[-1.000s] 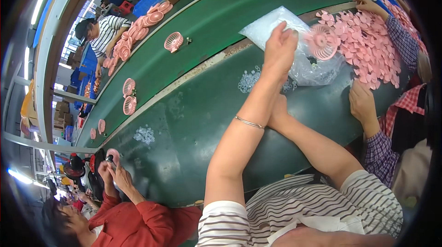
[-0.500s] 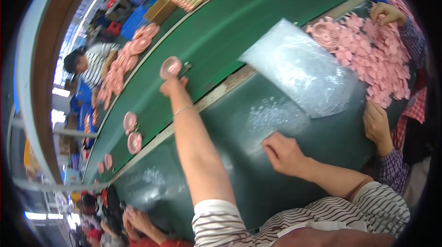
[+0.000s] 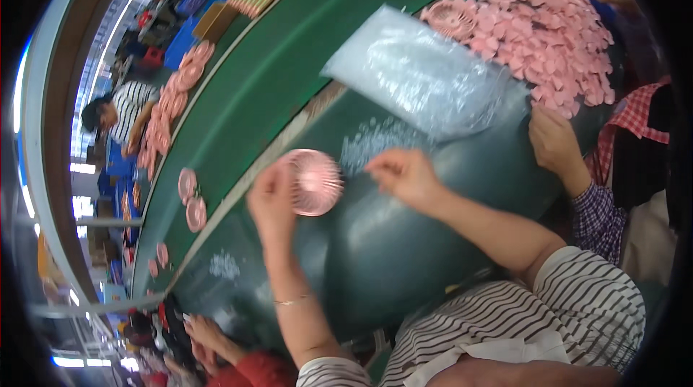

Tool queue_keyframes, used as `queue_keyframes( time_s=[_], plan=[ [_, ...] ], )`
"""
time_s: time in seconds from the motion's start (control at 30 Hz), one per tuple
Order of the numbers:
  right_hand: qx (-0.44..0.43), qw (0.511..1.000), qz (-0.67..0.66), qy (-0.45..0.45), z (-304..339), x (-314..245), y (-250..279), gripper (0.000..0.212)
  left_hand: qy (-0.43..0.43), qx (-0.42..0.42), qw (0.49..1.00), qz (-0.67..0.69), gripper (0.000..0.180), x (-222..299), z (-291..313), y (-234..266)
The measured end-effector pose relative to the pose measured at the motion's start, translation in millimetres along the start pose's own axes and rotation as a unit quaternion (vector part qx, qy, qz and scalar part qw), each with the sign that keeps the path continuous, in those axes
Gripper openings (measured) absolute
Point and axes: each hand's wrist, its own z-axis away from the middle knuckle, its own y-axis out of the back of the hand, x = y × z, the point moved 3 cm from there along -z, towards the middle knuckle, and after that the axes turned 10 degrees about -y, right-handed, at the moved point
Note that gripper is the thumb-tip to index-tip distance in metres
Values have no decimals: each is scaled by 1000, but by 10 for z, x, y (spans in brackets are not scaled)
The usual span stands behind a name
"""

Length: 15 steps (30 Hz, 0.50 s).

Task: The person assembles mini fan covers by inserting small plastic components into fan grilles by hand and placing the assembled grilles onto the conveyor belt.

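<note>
A clear bubbled plastic bag (image 3: 426,76) lies flat on the green tabletop (image 3: 375,242), just left of a heap of pink fan parts (image 3: 556,40). Left hand (image 3: 271,203) is raised, fingers curled, grip pinching the rim of a round pink fan grille (image 3: 314,181) held above the tabletop's edge. Right hand (image 3: 404,174) hovers just beside it, fingertips drawn together over small clear bags (image 3: 372,141); whether they pinch anything, I cannot tell. A co-worker's hand (image 3: 556,145) rests at the bag's corner.

You hold a pink round plastic fan grille (image 3: 314,182) over the dark green table (image 3: 404,242); your sleeves (image 3: 577,300) are black-and-white striped.
</note>
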Motion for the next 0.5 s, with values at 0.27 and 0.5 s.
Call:
queue_keyframes(
  time_s=[0.27, 0.5],
  plan=[
    [-39, 998, -57, -4, 30, -146, -101, 16, -80, -5, 997, -20, 35, 231, 1221, -463],
    [-20, 993, 90, 72, 243, -6, -294, 13, -6, 126, 961, 247, 31, 94, 1359, -453]
  ],
)
